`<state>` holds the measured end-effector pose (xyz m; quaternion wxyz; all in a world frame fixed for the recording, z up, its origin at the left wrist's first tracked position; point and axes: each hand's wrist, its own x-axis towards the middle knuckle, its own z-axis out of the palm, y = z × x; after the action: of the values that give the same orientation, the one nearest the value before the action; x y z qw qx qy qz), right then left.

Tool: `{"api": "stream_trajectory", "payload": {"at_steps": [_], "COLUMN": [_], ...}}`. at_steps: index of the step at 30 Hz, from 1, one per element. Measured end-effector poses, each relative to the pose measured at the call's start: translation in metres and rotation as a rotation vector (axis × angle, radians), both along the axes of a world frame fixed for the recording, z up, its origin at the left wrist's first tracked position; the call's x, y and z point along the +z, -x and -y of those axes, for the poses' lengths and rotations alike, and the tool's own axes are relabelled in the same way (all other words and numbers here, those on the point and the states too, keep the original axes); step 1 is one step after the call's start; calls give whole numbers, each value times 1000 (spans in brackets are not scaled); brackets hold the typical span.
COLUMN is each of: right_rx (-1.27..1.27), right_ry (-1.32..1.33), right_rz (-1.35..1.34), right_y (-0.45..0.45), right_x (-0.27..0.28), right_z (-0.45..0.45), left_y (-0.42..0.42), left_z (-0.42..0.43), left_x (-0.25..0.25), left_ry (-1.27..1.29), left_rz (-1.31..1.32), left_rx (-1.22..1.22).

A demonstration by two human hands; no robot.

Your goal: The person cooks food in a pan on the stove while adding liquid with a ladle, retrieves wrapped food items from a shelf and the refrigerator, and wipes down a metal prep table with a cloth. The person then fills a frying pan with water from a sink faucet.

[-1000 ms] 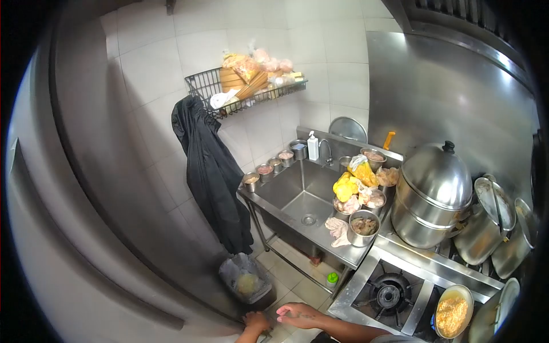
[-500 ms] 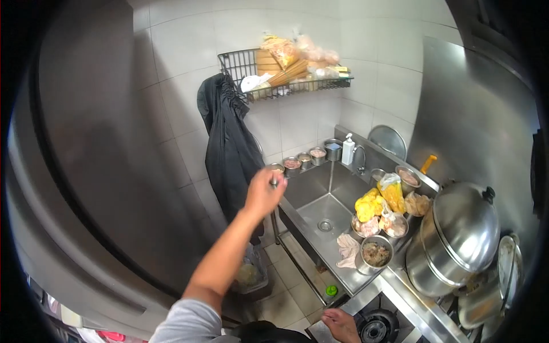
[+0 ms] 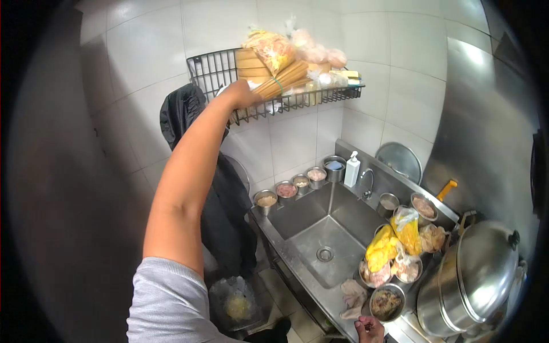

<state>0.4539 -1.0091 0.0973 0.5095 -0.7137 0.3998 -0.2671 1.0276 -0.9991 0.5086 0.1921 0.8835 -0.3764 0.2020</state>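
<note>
My left hand [image 3: 240, 96] is raised at the front left of the black wire basket [image 3: 200, 71] on the wall. It is beside a banded bundle of wooden chopsticks [image 3: 286, 79] and partly covers a white item. Its fingers are mostly hidden, so I cannot tell whether they grip anything. Low at the frame's bottom edge, my right hand [image 3: 370, 330] has curled fingers with nothing visible in them. It is close to a pale crumpled cloth [image 3: 353, 297] and a metal pot of dark mixed food [image 3: 386, 303].
A steel sink [image 3: 297, 246] has small metal food containers [image 3: 286, 190] along its back and a pump bottle [image 3: 352, 169]. Yellow bags [image 3: 381, 249] sit atop pots at right. A large lidded steamer [image 3: 469, 280] stands beyond. Dark cloth [image 3: 229, 217] hangs below the basket.
My left hand has risen from beside the sink's left corner up to the wire basket. My view has tilted and shifted, and my right hand now shows near the cloth and pot.
</note>
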Motion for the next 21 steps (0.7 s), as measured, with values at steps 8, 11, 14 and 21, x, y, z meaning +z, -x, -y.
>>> {"api": "stream_trajectory", "payload": {"at_steps": [8,11,14,21], "right_rx": [42,135,140,121], "right_ry": [32,283,315,365], "right_rz": [95,23,-2,54], "right_y": [-145,-160,-167,-153], "right_x": [5,56,49,18], "right_z": [61,42,42,48], "left_y": [-20,-23,1,50], "left_z": [-2,-1,-15,-73], "left_x": [26,26,38,74], "left_ry": [-248,-209,-120,-285], "left_rz": [-56,16,204,356], "left_rx": [-184,-204,-221,-127]}}
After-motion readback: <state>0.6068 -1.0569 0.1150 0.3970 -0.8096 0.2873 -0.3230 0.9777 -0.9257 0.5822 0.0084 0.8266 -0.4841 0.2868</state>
